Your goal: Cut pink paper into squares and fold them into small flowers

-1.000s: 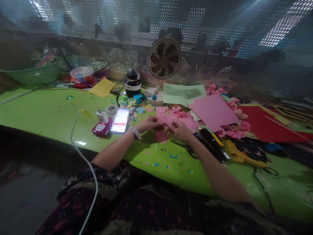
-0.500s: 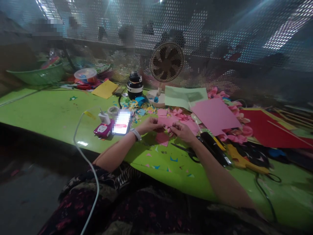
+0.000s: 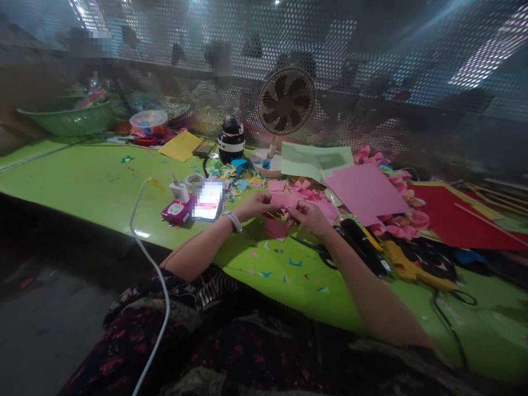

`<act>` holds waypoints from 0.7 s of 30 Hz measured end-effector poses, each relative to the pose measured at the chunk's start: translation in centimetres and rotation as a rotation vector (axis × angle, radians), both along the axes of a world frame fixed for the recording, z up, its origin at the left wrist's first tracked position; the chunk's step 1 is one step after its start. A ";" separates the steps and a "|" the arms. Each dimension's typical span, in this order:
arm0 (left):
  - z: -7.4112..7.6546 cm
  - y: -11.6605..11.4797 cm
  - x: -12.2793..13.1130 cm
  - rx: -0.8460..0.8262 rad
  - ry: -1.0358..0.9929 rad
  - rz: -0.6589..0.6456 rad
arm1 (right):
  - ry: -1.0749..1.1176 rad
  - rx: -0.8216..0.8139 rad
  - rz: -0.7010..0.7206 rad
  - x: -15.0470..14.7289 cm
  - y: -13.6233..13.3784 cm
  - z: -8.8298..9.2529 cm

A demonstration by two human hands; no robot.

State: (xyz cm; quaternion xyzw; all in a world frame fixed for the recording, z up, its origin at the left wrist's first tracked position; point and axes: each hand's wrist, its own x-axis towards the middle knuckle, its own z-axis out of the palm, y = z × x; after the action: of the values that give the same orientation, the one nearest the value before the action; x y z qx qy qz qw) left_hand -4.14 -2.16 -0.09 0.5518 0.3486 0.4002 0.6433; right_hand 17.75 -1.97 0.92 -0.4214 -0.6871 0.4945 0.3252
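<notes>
My left hand (image 3: 259,205), with a pale band on its wrist, is closed in a pinch over the pile of pink paper pieces. Close beside it, my right hand (image 3: 308,216) is pinched too. A small piece of pink paper (image 3: 285,213) appears held between the fingertips of both hands, its shape mostly hidden. Just below lies a pink paper square (image 3: 276,229) on the green table (image 3: 231,258). Dark scissors (image 3: 319,248) rest under my right wrist. Behind the hands are folded pink paper pieces (image 3: 303,188).
Left of my hands lie a lit phone (image 3: 208,201), a purple power bank (image 3: 176,211) and a white cable (image 3: 159,269). To the right are a yellow glue gun (image 3: 412,269), a pink sheet (image 3: 367,192) and red paper (image 3: 462,220). A fan (image 3: 286,102) and black bottle (image 3: 231,140) stand behind.
My fingertips have drawn closer together around the small pink paper. The whole view has shifted slightly; the things on the table stay in place.
</notes>
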 end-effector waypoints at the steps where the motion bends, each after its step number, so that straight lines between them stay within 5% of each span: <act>1: 0.1 0.0 0.0 0.006 -0.006 0.004 | 0.004 0.000 -0.004 0.0 0.0 0.0; 21: 0.2 -0.1 -0.2 -0.005 0.004 -0.010 | 0.008 0.045 -0.012 -0.3 -0.7 0.8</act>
State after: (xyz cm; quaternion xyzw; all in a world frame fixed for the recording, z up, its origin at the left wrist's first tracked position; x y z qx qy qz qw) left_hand -4.33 -2.23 0.15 0.5526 0.3480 0.3950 0.6461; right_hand 17.44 -2.71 1.67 -0.4164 -0.6941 0.4786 0.3402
